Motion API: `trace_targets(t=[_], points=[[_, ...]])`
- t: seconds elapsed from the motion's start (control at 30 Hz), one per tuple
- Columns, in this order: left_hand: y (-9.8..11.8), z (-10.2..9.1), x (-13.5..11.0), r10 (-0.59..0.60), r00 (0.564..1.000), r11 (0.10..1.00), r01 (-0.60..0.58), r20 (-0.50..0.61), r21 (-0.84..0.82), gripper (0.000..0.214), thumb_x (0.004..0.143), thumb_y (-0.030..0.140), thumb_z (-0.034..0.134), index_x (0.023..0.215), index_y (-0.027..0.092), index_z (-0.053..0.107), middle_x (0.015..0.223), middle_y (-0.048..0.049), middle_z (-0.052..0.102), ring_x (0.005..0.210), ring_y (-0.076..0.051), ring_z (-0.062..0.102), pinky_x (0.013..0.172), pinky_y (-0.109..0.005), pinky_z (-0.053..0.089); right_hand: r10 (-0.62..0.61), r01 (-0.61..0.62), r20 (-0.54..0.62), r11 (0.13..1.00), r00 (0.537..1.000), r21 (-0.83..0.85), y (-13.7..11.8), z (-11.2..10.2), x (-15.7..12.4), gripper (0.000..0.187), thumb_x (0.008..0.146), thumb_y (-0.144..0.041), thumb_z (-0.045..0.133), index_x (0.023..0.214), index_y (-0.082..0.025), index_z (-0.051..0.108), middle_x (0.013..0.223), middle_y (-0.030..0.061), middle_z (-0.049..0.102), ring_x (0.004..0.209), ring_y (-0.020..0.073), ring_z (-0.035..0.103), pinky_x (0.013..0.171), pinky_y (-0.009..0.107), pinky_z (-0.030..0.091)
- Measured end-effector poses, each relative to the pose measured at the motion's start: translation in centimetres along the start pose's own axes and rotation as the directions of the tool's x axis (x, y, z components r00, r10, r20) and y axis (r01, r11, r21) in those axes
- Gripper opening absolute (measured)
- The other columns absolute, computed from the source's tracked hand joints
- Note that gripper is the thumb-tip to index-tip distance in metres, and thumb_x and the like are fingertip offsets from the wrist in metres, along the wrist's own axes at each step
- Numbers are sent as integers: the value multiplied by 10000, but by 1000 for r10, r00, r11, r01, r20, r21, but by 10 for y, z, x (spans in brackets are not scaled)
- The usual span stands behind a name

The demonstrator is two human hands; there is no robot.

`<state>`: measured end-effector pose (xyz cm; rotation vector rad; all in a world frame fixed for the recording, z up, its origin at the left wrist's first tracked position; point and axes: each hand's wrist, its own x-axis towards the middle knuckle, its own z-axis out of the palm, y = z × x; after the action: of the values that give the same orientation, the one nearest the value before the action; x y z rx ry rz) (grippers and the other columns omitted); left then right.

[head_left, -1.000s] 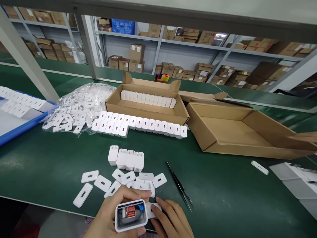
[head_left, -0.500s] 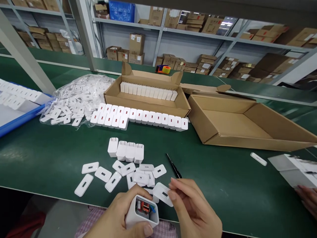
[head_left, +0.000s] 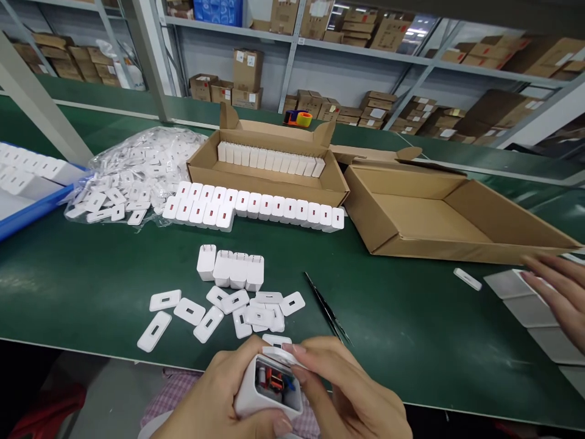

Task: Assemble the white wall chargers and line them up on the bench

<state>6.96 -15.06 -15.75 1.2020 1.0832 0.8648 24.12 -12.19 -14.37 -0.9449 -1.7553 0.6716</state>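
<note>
My left hand [head_left: 223, 390] is wrapped around a white charger housing [head_left: 249, 396]. Its open end faces up and shows a red and blue circuit inside. Between the thumb and fingers of my right hand [head_left: 347, 390] is a white end cap [head_left: 280, 355], tilted at the far edge of the housing's opening. Loose end caps [head_left: 208, 324] with slots lie scattered just beyond my hands. Behind them stand several white chargers [head_left: 231, 268] with metal prongs upward. Black tweezers [head_left: 325, 306] lie right of the loose caps.
Rows of chargers with red ports [head_left: 278, 209] stand before a cardboard box [head_left: 292, 190] holding more. Another carton [head_left: 425, 244] is at right. A bag of caps [head_left: 137, 171] and a blue tray [head_left: 31, 213] are left. Another person's hand [head_left: 562, 292] touches white blocks [head_left: 530, 305].
My right hand has brought the end cap left and up against the housing's opening. The other person's hand has moved over the white blocks at right. The view has shifted slightly.
</note>
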Motion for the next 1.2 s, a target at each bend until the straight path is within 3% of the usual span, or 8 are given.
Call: trace_targets(t=[0.17,0.27,0.37,0.5,0.67,0.83,1.07,1.2], points=[[2,1,1,30,1000,999,-30,5,-15,500,784,649,691,992,198,634,723,26,541,643,-140,414,583,-220,309,-96,70,-164,985,982,-157,73,-104,79,466,1021,-501,373,978,-314,797,1033,15,768,914,248,737,658,347,592],[3,0,2,33,999,999,-33,-12,-6,453,812,617,679,999,208,620,743,28,556,659,-144,445,609,-226,324,-182,127,-160,944,970,-303,145,-176,123,180,817,-518,730,858,-354,791,883,-27,770,957,233,710,661,345,604],[4,0,1,32,999,999,-34,-42,-39,412,827,569,683,1036,241,547,727,47,540,627,-140,431,596,-236,296,-175,127,-136,944,975,-304,191,-209,133,229,676,-506,850,808,-336,773,752,-72,736,907,231,682,564,353,610],[3,1,-4,41,992,986,-60,-122,-154,468,824,575,689,1080,271,442,717,56,520,594,-139,404,579,-251,270,-132,112,-99,976,986,-187,203,-217,122,209,707,-448,861,849,-325,768,809,-68,747,906,211,685,542,348,632],[4,8,-7,153,973,961,-186,-170,-204,380,860,585,654,984,280,463,628,72,415,534,-125,304,537,-268,221,6,-5,-16,997,1000,73,195,-221,115,409,1037,-502,407,873,-360,754,1003,-120,755,985,94,724,739,268,676],[-3,16,-4,248,940,888,-317,-235,-331,317,888,537,666,976,293,484,678,63,456,541,-97,322,517,-234,241,99,-105,38,968,994,228,188,-217,109,498,1089,-452,265,981,-387,747,1175,-196,695,1165,18,640,921,145,586],[5,7,-4,155,982,866,-190,-113,-463,459,844,671,640,1077,282,568,939,-18,609,754,-151,505,663,-249,406,-154,151,-102,988,983,-32,159,-200,121,436,1074,-464,330,1065,-294,732,1231,-104,705,1116,166,691,714,294,660],[16,2,-7,48,997,925,-68,-63,-373,582,850,745,543,1013,195,641,856,-38,591,779,-191,522,704,-282,379,-260,249,-72,959,963,-138,114,-157,104,403,1042,-543,373,1161,-311,679,1267,-46,684,1135,237,668,727,346,634]])
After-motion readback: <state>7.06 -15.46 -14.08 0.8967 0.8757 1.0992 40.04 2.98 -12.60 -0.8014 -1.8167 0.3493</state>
